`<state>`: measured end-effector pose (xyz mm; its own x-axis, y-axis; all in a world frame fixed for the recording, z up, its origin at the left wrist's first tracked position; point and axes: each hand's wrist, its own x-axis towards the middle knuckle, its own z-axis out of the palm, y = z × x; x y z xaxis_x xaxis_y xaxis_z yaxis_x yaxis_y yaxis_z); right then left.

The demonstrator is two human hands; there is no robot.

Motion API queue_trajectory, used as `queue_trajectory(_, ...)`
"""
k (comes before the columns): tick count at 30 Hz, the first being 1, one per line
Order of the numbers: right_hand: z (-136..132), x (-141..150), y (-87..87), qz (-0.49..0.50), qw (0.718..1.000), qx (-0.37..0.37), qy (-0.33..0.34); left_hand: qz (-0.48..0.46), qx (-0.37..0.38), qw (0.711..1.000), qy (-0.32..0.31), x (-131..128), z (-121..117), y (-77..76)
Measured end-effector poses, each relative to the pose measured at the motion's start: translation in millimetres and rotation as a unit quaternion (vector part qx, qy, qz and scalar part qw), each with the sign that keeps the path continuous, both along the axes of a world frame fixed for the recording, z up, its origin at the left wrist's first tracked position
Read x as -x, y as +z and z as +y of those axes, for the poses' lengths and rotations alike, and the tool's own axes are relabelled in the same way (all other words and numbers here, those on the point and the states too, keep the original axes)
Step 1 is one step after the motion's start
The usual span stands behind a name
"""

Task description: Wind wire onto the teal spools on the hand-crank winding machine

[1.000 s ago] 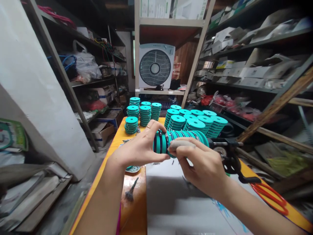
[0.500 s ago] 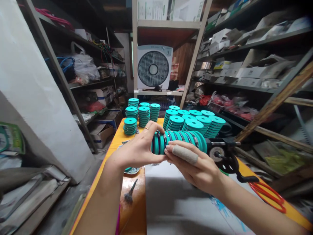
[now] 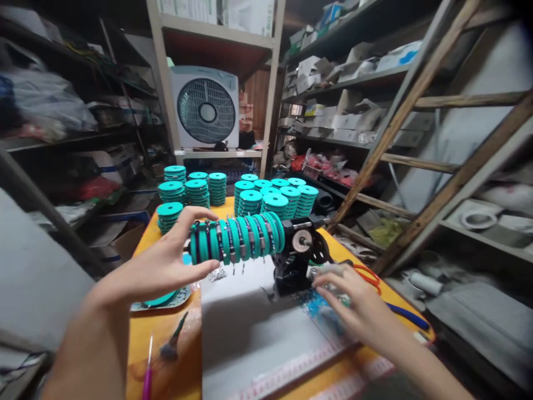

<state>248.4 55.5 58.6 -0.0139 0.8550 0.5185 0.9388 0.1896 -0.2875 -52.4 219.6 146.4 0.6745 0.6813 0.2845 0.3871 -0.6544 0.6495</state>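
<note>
A row of stacked teal spools (image 3: 233, 239), with dark line and small metal pieces between them, lies sideways on a black hand-cranked winder (image 3: 291, 255). My left hand (image 3: 170, 250) curves round the left end of the row, fingers on top and thumb in front. My right hand (image 3: 358, 300) is apart from the spools, to the right of the winder, with its fingers stretched forward and a little blurred. A grey cover wraps one finger. Below its fingertips lie thin blue strands (image 3: 318, 311) and small shiny pieces I cannot make out.
Several stacks of teal spools (image 3: 250, 203) stand behind on the yellow table (image 3: 145, 328). Red-handled scissors (image 3: 368, 276), a blue handle (image 3: 408, 316), a purple-handled pick (image 3: 147, 380) and a patterned plate (image 3: 183, 300) lie about. A box fan (image 3: 207, 111) and a wooden ladder (image 3: 387, 122) stand beyond.
My right hand has left the spools and moved down and right, past the winder. My left hand stays at the left end. The view has turned rightward.
</note>
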Motion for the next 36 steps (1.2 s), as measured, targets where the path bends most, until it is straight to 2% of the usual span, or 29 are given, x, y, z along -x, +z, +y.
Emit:
queue_trajectory(2, -5.7, -3.8, -16.1, -0.006, 0.997, 0.070, -0.016, -0.009, 0.052, 0.998, -0.015, 0.5, 4.0, -3.8)
queue_trajectory(4, -7.3, 0.1, -28.0, 0.014, 0.994, 0.103, -0.025, -0.034, 0.085, 0.995, -0.026, 1.3, 8.9, -8.3)
queue_trajectory(8, -2.7, 12.0, -40.5, 0.047, 0.989, 0.132, -0.041, -0.060, 0.079, 0.995, -0.026, 4.5, 19.6, -15.5)
queue_trajectory(14, 1.3, 12.3, -56.2, 0.062, 0.991, 0.094, -0.072, -0.021, 0.103, 0.994, -0.032, 3.6, 20.3, -12.1)
queue_trajectory(18, 2.0, 16.1, -65.5, 0.006, 0.997, 0.047, -0.062, -0.034, 0.122, 0.991, -0.045, 1.3, 17.7, -9.6)
queue_trajectory(20, 2.5, 17.9, -69.8, -0.012, 0.996, 0.052, -0.071, -0.034, 0.094, 0.994, -0.046, 1.1, 17.2, -9.2)
queue_trajectory(25, 1.0, 14.9, -82.2, 0.018, 0.993, 0.050, -0.103, -0.012, -0.045, 0.998, -0.043, 3.2, 12.8, -13.1)
queue_trajectory(31, 2.5, 13.0, -92.4, -0.017, 0.995, 0.013, -0.094, -0.058, -0.208, 0.976, -0.039, 2.0, 7.2, -30.4)
queue_trajectory(34, 4.8, 14.9, -95.0, -0.066, 0.993, -0.025, -0.094, -0.058, -0.244, 0.968, -0.021, 0.7, 7.9, -37.2)
queue_trajectory(36, 5.6, 15.9, -95.5, -0.084, 0.990, -0.056, -0.097, -0.072, -0.242, 0.967, -0.021, 0.9, 9.3, -40.6)
